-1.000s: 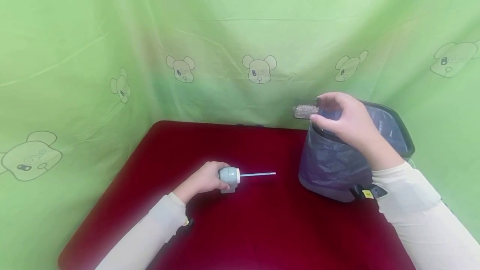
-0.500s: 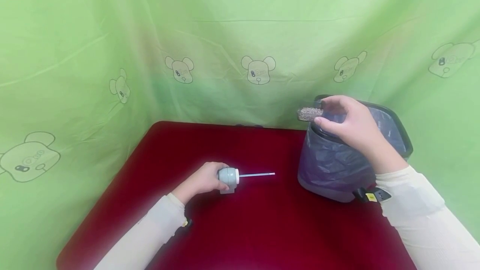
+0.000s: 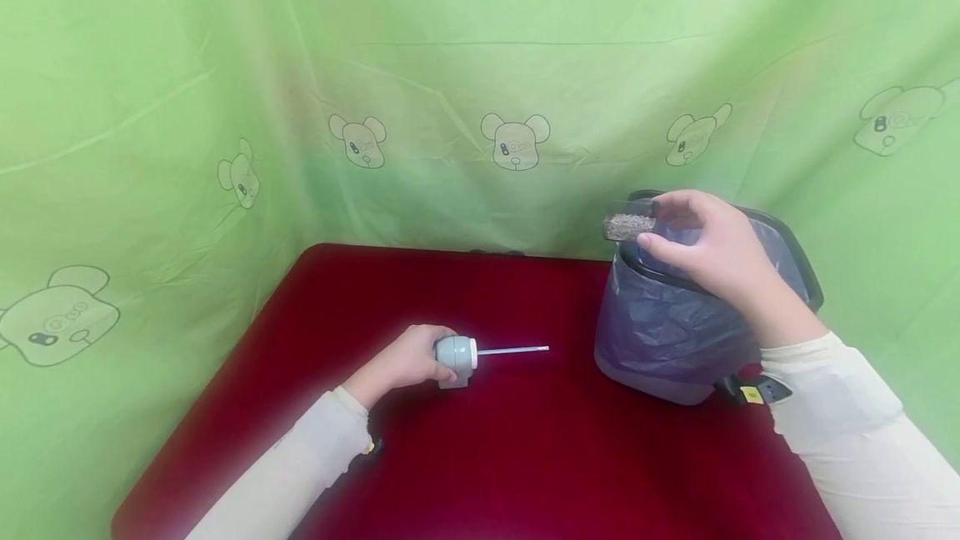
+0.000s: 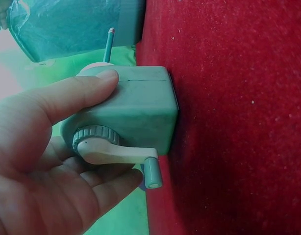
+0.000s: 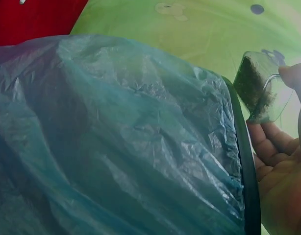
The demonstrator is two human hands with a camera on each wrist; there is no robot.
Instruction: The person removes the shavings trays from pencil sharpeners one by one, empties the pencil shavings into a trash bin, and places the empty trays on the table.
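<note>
My left hand (image 3: 408,358) grips a grey-green crank pencil sharpener (image 3: 454,357) on the red table. A blue pencil (image 3: 513,350) sticks out of its white front, pointing right. In the left wrist view the thumb presses on the sharpener's body, and the white crank (image 4: 121,152) with its handle shows beside the curled fingers. My right hand (image 3: 712,248) pinches a clear shavings drawer (image 3: 628,227) between thumb and fingers. Dark shavings lie inside it, seen also in the right wrist view. The drawer is at the left rim of a lined bin (image 3: 660,332).
The bin's black rim (image 5: 246,166) holds a translucent bluish bag (image 5: 116,127). It stands at the right of the red table (image 3: 480,457). Green curtain (image 3: 450,32) with bear prints hangs behind and on both sides.
My right hand has moved a little to the right with the shavings drawer, bringing it closer over the bin. The left hand and the sharpener stay almost still.
</note>
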